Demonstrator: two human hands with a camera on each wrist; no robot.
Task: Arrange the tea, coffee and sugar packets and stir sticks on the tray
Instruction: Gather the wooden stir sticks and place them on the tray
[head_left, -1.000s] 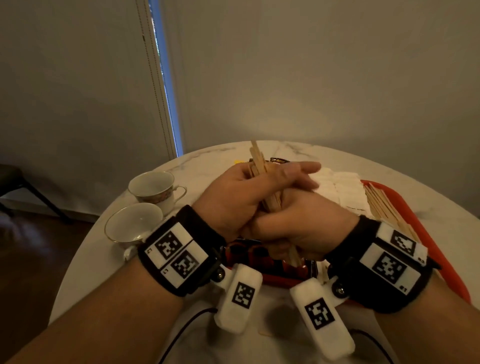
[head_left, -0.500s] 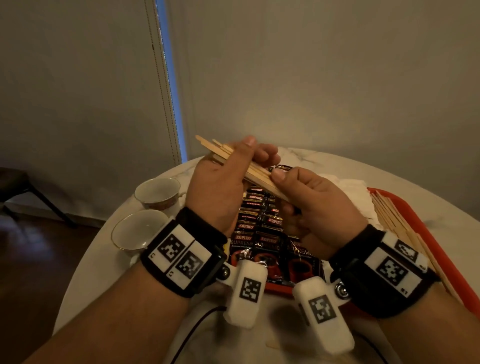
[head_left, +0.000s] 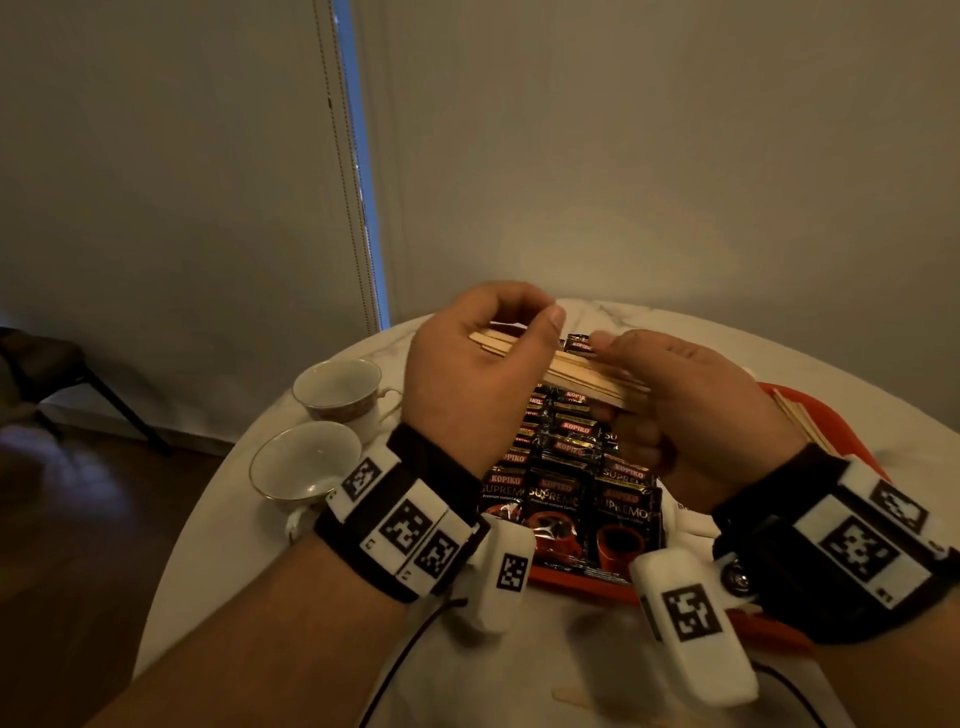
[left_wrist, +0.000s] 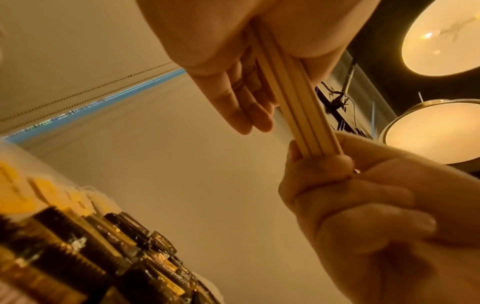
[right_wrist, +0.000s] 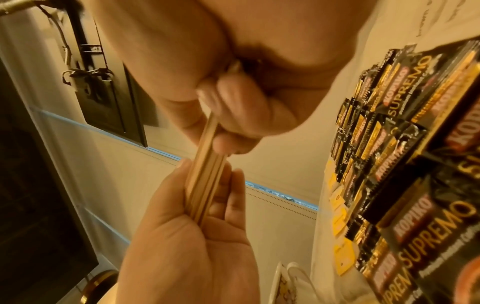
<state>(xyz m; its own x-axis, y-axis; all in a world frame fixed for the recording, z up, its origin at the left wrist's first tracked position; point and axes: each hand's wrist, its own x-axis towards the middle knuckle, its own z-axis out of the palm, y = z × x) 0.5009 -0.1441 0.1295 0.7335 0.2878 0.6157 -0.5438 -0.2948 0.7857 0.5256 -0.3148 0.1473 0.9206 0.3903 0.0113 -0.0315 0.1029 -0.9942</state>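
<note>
A bundle of wooden stir sticks (head_left: 587, 376) lies nearly level in the air between both hands, above the red tray (head_left: 841, 431). My left hand (head_left: 535, 327) holds its left half, thumb on top and fingers underneath. My right hand (head_left: 618, 374) pinches the right end with curled fingers, as the right wrist view shows at the stir sticks (right_wrist: 205, 181). Rows of black Kopiko coffee packets (head_left: 566, 467) cover the tray's left part. More stir sticks (head_left: 795, 415) lie on the tray at the right. Yellow-labelled packets (right_wrist: 340, 216) sit beyond the coffee. My right hand hides the tray's middle.
Two empty teacups (head_left: 337, 389) (head_left: 306, 462) stand on the round marble table (head_left: 218, 545), left of the tray. One loose stick (head_left: 576, 696) lies on the table at the front edge. A dark chair (head_left: 52, 364) stands on the floor at left.
The bundle stood nearly upright inside both clasped hands; it has tipped down to almost level. My hands have slid apart along it, left hand to the left end, right hand to the right end.
</note>
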